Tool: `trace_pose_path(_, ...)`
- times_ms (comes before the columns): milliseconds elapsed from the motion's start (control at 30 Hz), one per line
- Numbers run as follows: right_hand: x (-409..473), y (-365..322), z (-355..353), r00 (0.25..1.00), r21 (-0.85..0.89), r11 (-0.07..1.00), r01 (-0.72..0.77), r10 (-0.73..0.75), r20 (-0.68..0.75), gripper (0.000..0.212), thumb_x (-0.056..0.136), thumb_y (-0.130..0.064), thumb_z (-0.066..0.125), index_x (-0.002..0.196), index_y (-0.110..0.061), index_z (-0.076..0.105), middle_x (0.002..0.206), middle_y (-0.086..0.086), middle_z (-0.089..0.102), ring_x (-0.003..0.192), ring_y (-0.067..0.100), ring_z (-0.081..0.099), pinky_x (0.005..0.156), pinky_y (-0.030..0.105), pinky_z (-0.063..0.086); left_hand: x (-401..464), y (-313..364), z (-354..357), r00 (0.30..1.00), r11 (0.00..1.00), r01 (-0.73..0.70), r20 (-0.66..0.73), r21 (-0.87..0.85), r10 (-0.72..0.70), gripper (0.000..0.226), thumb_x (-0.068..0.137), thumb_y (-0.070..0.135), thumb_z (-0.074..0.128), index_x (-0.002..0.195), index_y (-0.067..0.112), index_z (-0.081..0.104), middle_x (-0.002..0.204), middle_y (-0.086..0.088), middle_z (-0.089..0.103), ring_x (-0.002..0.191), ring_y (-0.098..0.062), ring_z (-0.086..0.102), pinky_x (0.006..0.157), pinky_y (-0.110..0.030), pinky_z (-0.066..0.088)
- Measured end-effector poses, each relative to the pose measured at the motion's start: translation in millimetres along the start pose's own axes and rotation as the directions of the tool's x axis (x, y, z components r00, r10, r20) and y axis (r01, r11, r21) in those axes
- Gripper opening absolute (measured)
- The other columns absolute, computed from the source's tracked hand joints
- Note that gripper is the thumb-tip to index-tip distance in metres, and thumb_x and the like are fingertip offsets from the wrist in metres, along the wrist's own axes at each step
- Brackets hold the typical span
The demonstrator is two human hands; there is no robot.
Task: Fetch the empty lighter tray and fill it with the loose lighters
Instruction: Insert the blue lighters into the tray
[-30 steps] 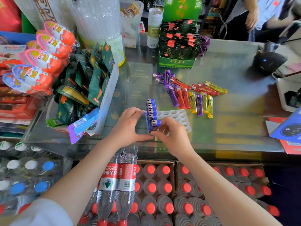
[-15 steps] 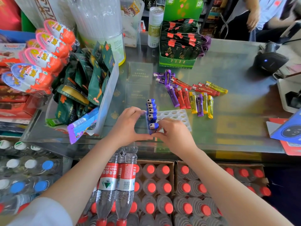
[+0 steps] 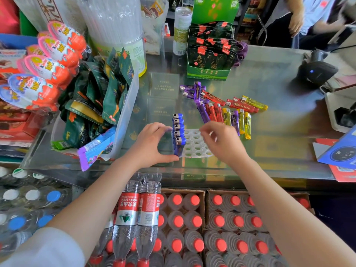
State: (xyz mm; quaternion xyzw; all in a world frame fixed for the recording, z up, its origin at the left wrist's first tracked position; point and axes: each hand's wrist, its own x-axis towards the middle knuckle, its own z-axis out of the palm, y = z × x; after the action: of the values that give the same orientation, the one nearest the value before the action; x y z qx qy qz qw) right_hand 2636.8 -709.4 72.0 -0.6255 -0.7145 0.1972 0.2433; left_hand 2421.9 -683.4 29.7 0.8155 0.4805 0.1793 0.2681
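Right hand is lifting off the blue lighters, fingers loose and empty (row now seated in white tray on bench); left hand is bracing tray w/ spread fingers. Next: loose lighters.

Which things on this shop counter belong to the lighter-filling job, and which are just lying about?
Job:
white plastic tray with round holes
row of blue lighters standing in it
loose purple, red and yellow lighters

Lying about:
green box of dark tea sachets
black barcode scanner
red-capped water bottles
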Motion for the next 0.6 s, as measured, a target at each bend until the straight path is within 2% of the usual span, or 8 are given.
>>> trace_pose_path(67,14.2,6.3,1.0,0.987,-0.047,0.996,-0.08,0.073,-0.142,0.018,0.09,-0.009,0.048,0.098,-0.008,0.064,0.097,0.009,0.066,0.068,0.018,0.055,0.063,0.029,0.048,1.2,-1.1,-0.9,1.0,1.0,0.004,0.005,0.003,-0.004,0.089,0.052,0.07,0.057,0.124,0.02,0.045,0.116,0.003,0.045,0.109,-0.011,0.034,0.096,-0.029,0.03)
trace_pose_path(133,28.6,9.0,5.1,0.975,-0.105,0.982,-0.157,0.137,-0.175,0.02,0.091,-0.011,0.045,0.1,-0.007,0.063,0.104,0.012,0.062,0.077,0.027,0.058,0.062,0.034,0.05,1.7,-1.2,-2.3,1.0,1.0,-0.005,0.003,0.015,0.005,0.088,0.052,0.071,0.056,0.123,0.021,0.046,0.117,0.003,0.045,0.109,-0.012,0.035,0.095,-0.029,0.031)
trace_pose_path(200,41.3,9.9,9.2,0.975,-0.197,0.961,-0.194,0.168,-0.144,0.022,0.092,-0.015,0.044,0.102,-0.006,0.062,0.106,0.014,0.059,0.086,0.031,0.057,0.061,0.034,0.047,2.2,-2.2,-3.6,1.0,0.999,-0.021,0.001,0.043,0.021,0.087,0.053,0.07,0.055,0.123,0.02,0.047,0.116,0.002,0.046,0.109,-0.014,0.038,0.094,-0.03,0.032)
trace_pose_path(333,55.7,5.6,15.0,0.982,-0.346,0.919,-0.188,0.171,-0.081,0.023,0.092,-0.021,0.045,0.096,-0.002,0.058,0.098,0.016,0.061,0.088,0.033,0.055,0.058,0.032,0.036,3.1,-5.9,-4.5,0.998,0.995,-0.055,-0.02,0.079,0.057,0.083,0.055,0.069,0.058,0.12,0.019,0.05,0.112,0.001,0.049,0.104,-0.018,0.044,0.089,-0.032,0.035)
trace_pose_path(433,59.2,1.2,18.7,0.983,-0.416,0.891,-0.181,0.182,-0.035,0.027,0.09,-0.029,0.053,0.095,-0.002,0.055,0.098,0.014,0.06,0.094,0.032,0.054,0.061,0.034,0.038,2.9,-8.0,-2.5,0.998,0.996,-0.054,-0.041,0.072,0.057,0.082,0.054,0.069,0.059,0.12,0.02,0.051,0.112,0.0,0.049,0.104,-0.018,0.044,0.089,-0.034,0.036)
trace_pose_path(500,61.0,-3.8,19.4,0.978,-0.415,0.888,-0.2,0.207,-0.029,0.023,0.089,-0.023,0.056,0.094,-0.001,0.056,0.1,0.015,0.059,0.096,0.033,0.055,0.064,0.035,0.04,3.1,-8.2,-2.4,0.998,0.996,-0.047,-0.038,0.07,0.05,0.083,0.054,0.069,0.059,0.12,0.021,0.051,0.112,0.001,0.048,0.105,-0.017,0.043,0.089,-0.033,0.035)
trace_pose_path(567,64.6,-8.7,18.1,0.972,-0.439,0.871,-0.22,0.236,-0.017,0.01,0.087,-0.006,0.052,0.094,0.001,0.056,0.098,0.017,0.059,0.092,0.034,0.057,0.063,0.035,0.04,3.8,-8.0,-3.2,0.999,0.997,-0.035,-0.026,0.073,0.037,0.083,0.053,0.07,0.059,0.121,0.023,0.05,0.112,0.002,0.047,0.106,-0.015,0.041,0.09,-0.032,0.033)
trace_pose_path(600,66.8,-9.8,17.4,0.969,-0.458,0.861,-0.22,0.247,-0.001,0.011,0.085,0.001,0.049,0.093,0.002,0.057,0.094,0.018,0.058,0.088,0.035,0.058,0.061,0.035,0.04,4.0,-8.2,-3.4,0.999,0.996,-0.035,-0.024,0.076,0.037,0.083,0.053,0.07,0.059,0.121,0.023,0.05,0.112,0.003,0.047,0.106,-0.015,0.041,0.09,-0.032,0.034)
